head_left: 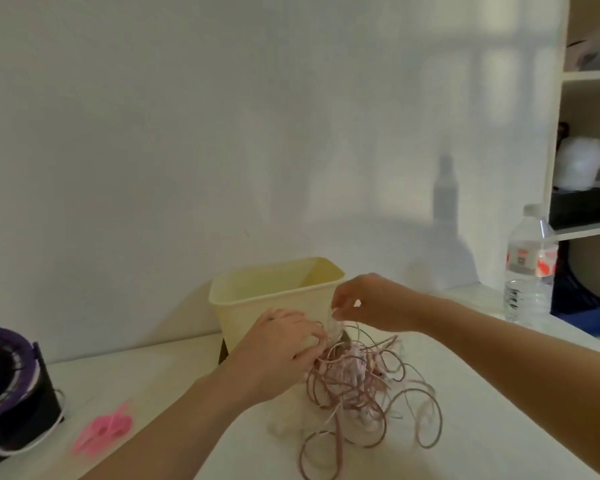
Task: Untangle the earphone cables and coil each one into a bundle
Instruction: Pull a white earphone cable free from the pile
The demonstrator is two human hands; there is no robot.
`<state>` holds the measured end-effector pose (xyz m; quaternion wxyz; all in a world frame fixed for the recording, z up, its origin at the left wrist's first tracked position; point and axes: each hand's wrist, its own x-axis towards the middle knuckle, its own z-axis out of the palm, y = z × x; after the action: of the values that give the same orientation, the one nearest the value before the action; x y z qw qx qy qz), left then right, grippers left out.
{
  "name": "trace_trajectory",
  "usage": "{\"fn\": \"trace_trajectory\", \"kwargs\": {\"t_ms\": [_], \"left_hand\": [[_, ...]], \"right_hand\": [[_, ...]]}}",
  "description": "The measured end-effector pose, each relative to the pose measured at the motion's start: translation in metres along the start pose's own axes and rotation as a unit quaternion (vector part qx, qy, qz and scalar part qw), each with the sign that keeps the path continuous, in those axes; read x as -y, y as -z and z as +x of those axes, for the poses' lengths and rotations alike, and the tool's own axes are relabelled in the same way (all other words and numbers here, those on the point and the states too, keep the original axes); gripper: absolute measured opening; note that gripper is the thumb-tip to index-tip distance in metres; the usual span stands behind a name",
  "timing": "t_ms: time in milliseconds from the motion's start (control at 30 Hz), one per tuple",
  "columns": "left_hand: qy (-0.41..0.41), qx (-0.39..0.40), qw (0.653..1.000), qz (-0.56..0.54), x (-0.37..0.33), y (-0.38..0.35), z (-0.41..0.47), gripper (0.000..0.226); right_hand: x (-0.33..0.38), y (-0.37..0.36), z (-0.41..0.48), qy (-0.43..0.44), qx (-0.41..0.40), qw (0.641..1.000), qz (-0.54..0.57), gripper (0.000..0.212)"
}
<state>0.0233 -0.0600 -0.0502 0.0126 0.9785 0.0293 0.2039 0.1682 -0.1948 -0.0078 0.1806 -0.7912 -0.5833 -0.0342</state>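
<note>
Progress: early, no bundle is seen coiled | earphone cables (357, 386) are heaped in one tangle mid-surface (187, 393), nearer far edge | heap is gripped by curled left grip (278, 344) | one strand is pinched, lifted, by right grip (371, 303)

Place: a plain room at home, or perhaps a small office; hard to tell which.
Wall: bare white wall (222, 133) behind a white table (174, 368).
Storage: open white shelves (591, 75) at right.
Tabletop: water bottle (530, 265), pale yellow bin (274, 299).

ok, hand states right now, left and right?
Left hand: grips the cable tangle at its top.
Right hand: pinches a pale strand lifted from it.
</note>
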Motion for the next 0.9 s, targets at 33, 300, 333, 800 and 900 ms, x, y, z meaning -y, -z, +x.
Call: {"fn": "trace_trajectory", "kwargs": {"t_ms": [33,300,333,800,900], "left_hand": [[0.020,-0.015,0.999,-0.038,0.001,0.008,0.002,0.024],[0.144,-0.091,0.928,-0.332,-0.021,0.081,0.048,0.045],[0.145,-0.079,0.917,-0.364,-0.024,0.090,0.055,0.046],[0.179,-0.261,0.761,-0.566,-0.022,0.163,0.083,0.020],[0.178,-0.318,0.713,-0.600,-0.015,0.166,0.078,0.019]], "right_hand": [[0.004,0.014,0.003,-0.002,-0.022,1.000,0.018,0.018],[0.037,0.086,0.028,0.007,-0.118,0.977,0.178,0.014],[0.041,0.093,0.029,0.012,-0.128,0.979,0.161,0.015],[0.048,0.141,0.035,-0.015,-0.218,0.948,0.230,0.007],[0.048,0.131,0.040,-0.034,-0.256,0.922,0.288,0.004]]}}
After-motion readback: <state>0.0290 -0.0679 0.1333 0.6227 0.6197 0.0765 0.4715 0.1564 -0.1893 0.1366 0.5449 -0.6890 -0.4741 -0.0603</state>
